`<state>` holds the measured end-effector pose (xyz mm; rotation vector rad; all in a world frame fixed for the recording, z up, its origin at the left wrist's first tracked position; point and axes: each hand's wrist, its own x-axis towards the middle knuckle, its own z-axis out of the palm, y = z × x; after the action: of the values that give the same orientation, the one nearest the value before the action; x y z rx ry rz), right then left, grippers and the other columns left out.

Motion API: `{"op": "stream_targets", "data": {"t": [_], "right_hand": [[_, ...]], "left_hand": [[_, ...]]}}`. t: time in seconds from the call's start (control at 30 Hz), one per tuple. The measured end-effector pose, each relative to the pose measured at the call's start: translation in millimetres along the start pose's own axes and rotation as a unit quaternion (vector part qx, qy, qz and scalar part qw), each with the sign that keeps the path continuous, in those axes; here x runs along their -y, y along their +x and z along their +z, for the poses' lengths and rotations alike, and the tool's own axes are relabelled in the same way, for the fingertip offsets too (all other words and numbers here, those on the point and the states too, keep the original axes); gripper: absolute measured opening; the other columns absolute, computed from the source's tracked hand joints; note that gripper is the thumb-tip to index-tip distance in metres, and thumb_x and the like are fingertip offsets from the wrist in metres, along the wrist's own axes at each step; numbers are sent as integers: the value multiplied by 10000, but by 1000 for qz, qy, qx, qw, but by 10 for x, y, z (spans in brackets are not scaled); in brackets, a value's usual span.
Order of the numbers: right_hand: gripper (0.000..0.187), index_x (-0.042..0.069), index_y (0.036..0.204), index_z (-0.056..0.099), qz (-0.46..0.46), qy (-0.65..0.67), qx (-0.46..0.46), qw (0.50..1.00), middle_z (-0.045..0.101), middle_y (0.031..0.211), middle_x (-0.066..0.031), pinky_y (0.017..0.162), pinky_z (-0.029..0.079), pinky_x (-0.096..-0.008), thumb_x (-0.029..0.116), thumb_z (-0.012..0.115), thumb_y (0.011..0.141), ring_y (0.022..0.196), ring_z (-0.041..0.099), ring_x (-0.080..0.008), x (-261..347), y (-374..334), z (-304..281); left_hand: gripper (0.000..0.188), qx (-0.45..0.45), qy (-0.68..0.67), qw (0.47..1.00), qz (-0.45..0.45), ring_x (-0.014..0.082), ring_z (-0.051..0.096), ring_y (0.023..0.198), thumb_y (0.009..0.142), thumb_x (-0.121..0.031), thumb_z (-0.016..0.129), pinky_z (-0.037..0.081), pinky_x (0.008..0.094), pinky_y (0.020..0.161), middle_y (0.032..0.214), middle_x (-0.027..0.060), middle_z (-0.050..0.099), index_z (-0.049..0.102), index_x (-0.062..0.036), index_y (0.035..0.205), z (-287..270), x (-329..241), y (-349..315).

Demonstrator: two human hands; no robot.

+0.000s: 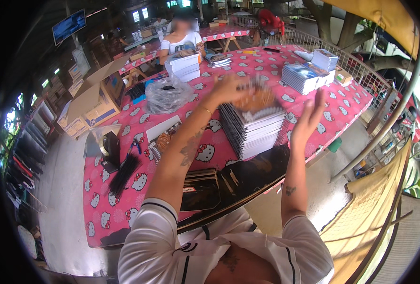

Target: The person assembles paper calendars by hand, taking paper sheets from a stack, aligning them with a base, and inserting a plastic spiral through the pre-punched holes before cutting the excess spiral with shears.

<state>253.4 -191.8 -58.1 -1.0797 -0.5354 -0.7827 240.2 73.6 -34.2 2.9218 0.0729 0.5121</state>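
A tall stack of spiral-bound notebooks [262, 139] with black coils stands on the pink table before me. At its top, a notebook [257, 100] with a brown picture cover is smeared by motion. My left hand [230, 88] grips that notebook at its far left edge, fingers partly blurred. To the right of the stack, my right hand [308, 116] is held up, open and holding nothing, its fingers stretched out and the thumb apart. Left of the stack, loose printed covers or sheets [165, 137] lie partly hidden behind my left forearm.
On the table sit a plastic bag [167, 96], pliers [135, 146], black coils [125, 175], a tape dispenser [109, 150] and further book stacks [301, 78]. A cardboard box [94, 102] stands left. Across the table, a person [180, 40] sits behind a book stack [184, 66].
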Motion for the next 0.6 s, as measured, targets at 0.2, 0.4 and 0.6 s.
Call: {"op": "stream_targets", "data": {"t": [0.2, 0.4, 0.6], "right_hand": [[514, 84, 1329, 609, -220, -295, 442, 818, 585, 1396, -105, 1126, 315, -536, 379, 678, 913, 1320, 522, -263, -149, -643, 73], [330, 73, 1196, 688, -227, -301, 378, 845, 676, 1255, -80, 1106, 331, -522, 263, 664, 926, 1256, 577, -263, -117, -713, 37], [245, 37, 1125, 696, -120, -9, 361, 925, 689, 1147, -129, 1052, 408, -458, 107, 683, 890, 1139, 620, -316, 418, -1008, 206]], "left_hand": [[541, -302, -286, 908, -44, 368, 622, 1160, 931, -534, 621, 466, 483, 995, 1195, 208, 659, 665, -114, 1269, 139, 305, -264], [315, -25, 40, 999, -23, 413, 658, 910, 918, -331, 664, 541, 475, 819, 992, 195, 660, 695, -70, 1092, 41, 1137, -2250], [434, -9, 158, 984, -77, 413, 663, 902, 886, -285, 672, 580, 475, 766, 1176, 175, 579, 591, -53, 1243, 739, 1274, -3497]]}}
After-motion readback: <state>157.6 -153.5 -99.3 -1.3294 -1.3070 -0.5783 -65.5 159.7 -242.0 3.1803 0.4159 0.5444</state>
